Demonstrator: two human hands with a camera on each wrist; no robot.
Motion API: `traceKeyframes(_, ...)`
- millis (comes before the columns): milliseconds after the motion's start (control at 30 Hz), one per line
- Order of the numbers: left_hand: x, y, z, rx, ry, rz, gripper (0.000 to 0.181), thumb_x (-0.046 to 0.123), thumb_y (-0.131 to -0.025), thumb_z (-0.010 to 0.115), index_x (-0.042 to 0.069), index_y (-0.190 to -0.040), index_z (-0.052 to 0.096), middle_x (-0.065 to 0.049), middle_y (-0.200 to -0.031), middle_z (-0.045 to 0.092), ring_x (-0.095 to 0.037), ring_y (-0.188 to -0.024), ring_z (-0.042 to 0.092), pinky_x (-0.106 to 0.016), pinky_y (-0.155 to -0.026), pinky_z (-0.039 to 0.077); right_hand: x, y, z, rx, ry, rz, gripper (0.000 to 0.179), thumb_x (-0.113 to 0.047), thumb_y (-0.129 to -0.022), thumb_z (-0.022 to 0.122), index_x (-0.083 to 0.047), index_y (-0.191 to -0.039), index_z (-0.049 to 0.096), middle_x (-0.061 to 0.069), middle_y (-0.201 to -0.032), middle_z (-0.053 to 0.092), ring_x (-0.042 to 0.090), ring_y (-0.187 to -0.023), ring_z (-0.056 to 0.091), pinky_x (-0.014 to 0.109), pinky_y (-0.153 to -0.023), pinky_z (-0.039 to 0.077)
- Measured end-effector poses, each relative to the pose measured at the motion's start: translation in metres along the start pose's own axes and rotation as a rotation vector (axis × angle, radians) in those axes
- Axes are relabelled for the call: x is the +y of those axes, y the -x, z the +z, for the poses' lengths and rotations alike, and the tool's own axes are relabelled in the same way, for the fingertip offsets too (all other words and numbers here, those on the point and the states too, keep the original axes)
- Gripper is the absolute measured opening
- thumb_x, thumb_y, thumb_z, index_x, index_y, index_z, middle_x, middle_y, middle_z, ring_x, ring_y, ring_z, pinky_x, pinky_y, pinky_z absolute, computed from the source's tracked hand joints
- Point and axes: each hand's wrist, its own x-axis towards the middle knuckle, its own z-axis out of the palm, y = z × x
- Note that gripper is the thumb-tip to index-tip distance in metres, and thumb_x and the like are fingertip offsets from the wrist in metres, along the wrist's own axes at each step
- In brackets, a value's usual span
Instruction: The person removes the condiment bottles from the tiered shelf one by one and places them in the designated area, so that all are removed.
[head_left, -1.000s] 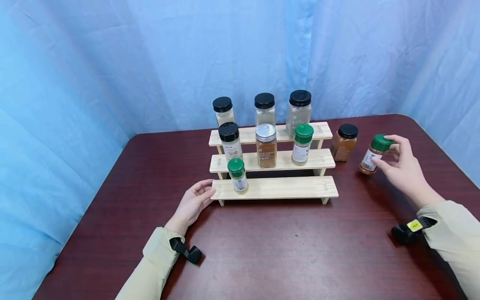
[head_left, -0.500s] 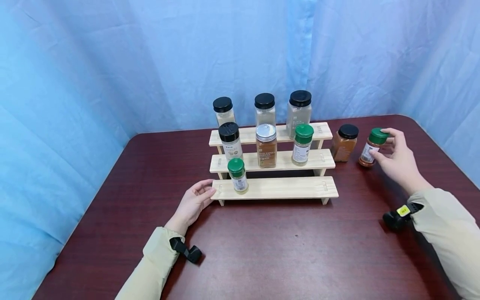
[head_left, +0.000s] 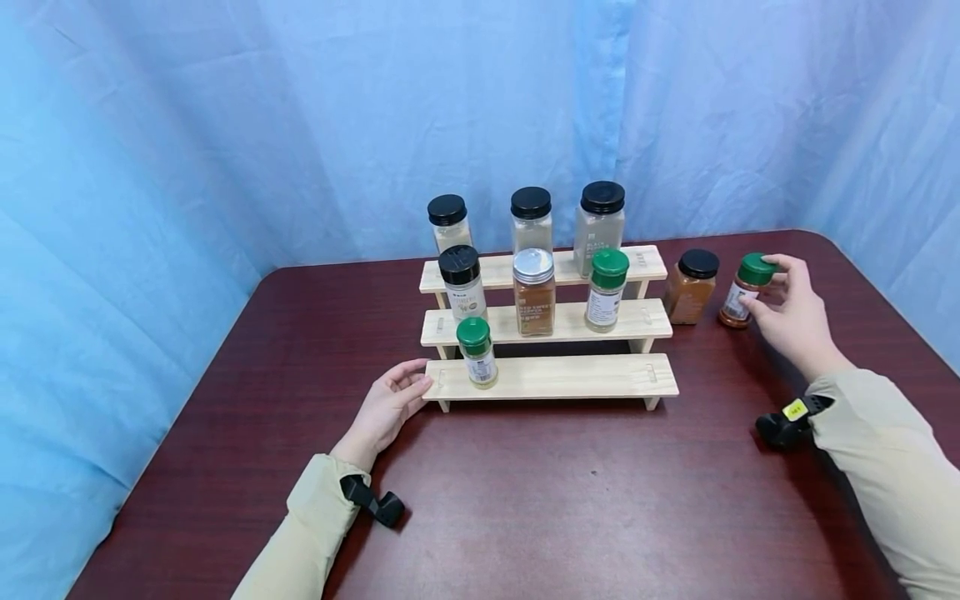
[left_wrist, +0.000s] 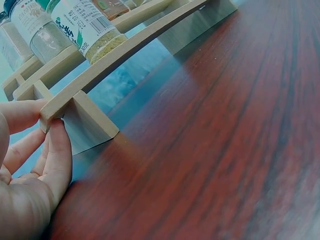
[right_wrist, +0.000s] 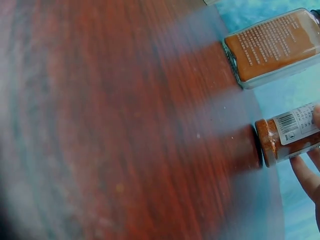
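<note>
My left hand [head_left: 384, 410] pinches the left end of the lowest step of a wooden three-step rack [head_left: 577, 377]; in the left wrist view thumb and fingers lie around that board end [left_wrist: 52, 107]. At the right, my right hand [head_left: 797, 312] grips a small green-capped spice jar [head_left: 738, 302] with red-brown contents, fingers near the cap and thumb on the label. Its base [right_wrist: 267, 145] is at the tabletop, nearly upright. Just left of it stands a square black-lidded jar [head_left: 690, 290] of orange-brown powder, a narrow gap between them.
Several jars stand on the rack: black-lidded ones [head_left: 600, 223] on the top step, a silver-lidded jar [head_left: 534, 296] between two others on the middle step, and a green-capped jar [head_left: 477, 354] on the lowest. Blue curtains [head_left: 360, 125] hang behind the dark red table [head_left: 525, 500].
My right hand has carried the green-capped spice jar slightly left and back, closer to the square jar, and the jar has become more upright. The left hand stays on the rack.
</note>
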Motion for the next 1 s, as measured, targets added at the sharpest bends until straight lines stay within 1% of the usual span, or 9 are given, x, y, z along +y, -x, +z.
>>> traceKeyframes(167,0.0,0.0,0.0,-0.004,0.006,0.003,0.043,-0.005,-0.095,0.048,-0.007,-0.136,0.037,0.005,-0.088,0.055,-0.002,-0.078,0.059,-0.016,-0.073,0.051,0.002,-0.002,0.003,0.019,0.008,-0.034,0.06,-0.008,-0.094,0.056,-0.004,-0.141,0.02,0.036,-0.123,0.045,0.054,-0.108,0.05,0.064,-0.086,0.041)
traceKeyframes(267,0.0,0.0,0.0,-0.004,0.012,0.004,0.043,-0.005,-0.094,0.048,-0.007,-0.136,0.036,0.005,-0.088,0.055,-0.002,-0.078,0.059,-0.016,-0.073,0.051,0.002,-0.003,0.004,0.02,0.022,-0.033,0.06,-0.006,-0.093,0.056,-0.002,-0.141,0.02,0.037,-0.123,0.044,0.056,-0.106,0.05,0.064,-0.085,0.041)
traceKeyframes(600,0.0,0.001,-0.001,0.004,0.019,0.002,0.046,-0.003,-0.094,0.052,-0.007,-0.137,0.036,0.004,-0.088,0.056,-0.002,-0.077,0.06,-0.016,-0.073,0.051,-0.003,-0.01,0.002,-0.032,0.032,-0.023,0.06,-0.005,-0.093,0.056,0.001,-0.14,0.019,0.038,-0.123,0.043,0.055,-0.11,0.049,0.064,-0.086,0.041)
traceKeyframes(700,0.001,0.001,-0.001,0.004,0.016,0.004,0.045,-0.004,-0.094,0.049,-0.008,-0.137,0.036,0.005,-0.087,0.056,-0.002,-0.077,0.059,-0.016,-0.073,0.051,-0.002,-0.011,0.002,-0.038,0.026,-0.026,0.059,-0.005,-0.094,0.055,0.0,-0.14,0.019,0.039,-0.124,0.043,0.055,-0.11,0.049,0.065,-0.085,0.042)
traceKeyframes(767,0.001,0.001,-0.001,0.002,0.014,0.005,0.044,-0.005,-0.094,0.049,-0.008,-0.137,0.036,0.005,-0.087,0.055,-0.002,-0.077,0.059,-0.016,-0.073,0.051,0.001,-0.011,0.003,-0.027,0.061,-0.006,0.058,-0.009,-0.094,0.055,-0.003,-0.141,0.021,0.034,-0.124,0.046,0.051,-0.11,0.052,0.058,-0.085,0.047)
traceKeyframes(867,0.001,0.001,0.0,0.003,0.013,0.003,0.043,-0.003,-0.094,0.05,-0.006,-0.136,0.037,0.005,-0.088,0.056,-0.002,-0.077,0.059,-0.016,-0.073,0.051,0.002,-0.01,0.001,-0.027,0.054,-0.007,0.059,-0.009,-0.093,0.057,-0.003,-0.14,0.022,0.032,-0.124,0.047,0.049,-0.11,0.054,0.054,-0.084,0.048)
traceKeyframes(900,0.001,0.001,0.001,0.004,0.015,0.002,0.043,-0.003,-0.094,0.05,-0.006,-0.136,0.038,0.005,-0.088,0.056,-0.002,-0.077,0.059,-0.016,-0.072,0.051,0.003,-0.01,0.0,-0.031,0.052,-0.004,0.059,-0.011,-0.093,0.058,-0.003,-0.14,0.023,0.031,-0.124,0.047,0.048,-0.111,0.054,0.047,-0.086,0.05)
traceKeyframes(933,0.001,0.001,0.001,0.002,0.012,0.002,0.043,-0.003,-0.094,0.05,-0.006,-0.136,0.038,0.005,-0.088,0.056,-0.002,-0.077,0.059,-0.016,-0.073,0.051,0.003,-0.011,-0.001,-0.036,0.053,-0.001,0.059,-0.013,-0.093,0.058,-0.003,-0.139,0.024,0.03,-0.125,0.047,0.048,-0.111,0.054,0.037,-0.084,0.052)
traceKeyframes(1000,0.001,0.001,0.001,0.002,0.011,0.002,0.043,-0.003,-0.094,0.05,-0.006,-0.135,0.038,0.005,-0.088,0.056,-0.002,-0.077,0.059,-0.016,-0.072,0.051,0.002,-0.011,-0.005,-0.055,0.007,-0.02,0.059,-0.013,-0.092,0.06,0.0,-0.138,0.025,0.032,-0.126,0.044,0.05,-0.111,0.053,0.021,-0.082,0.051)
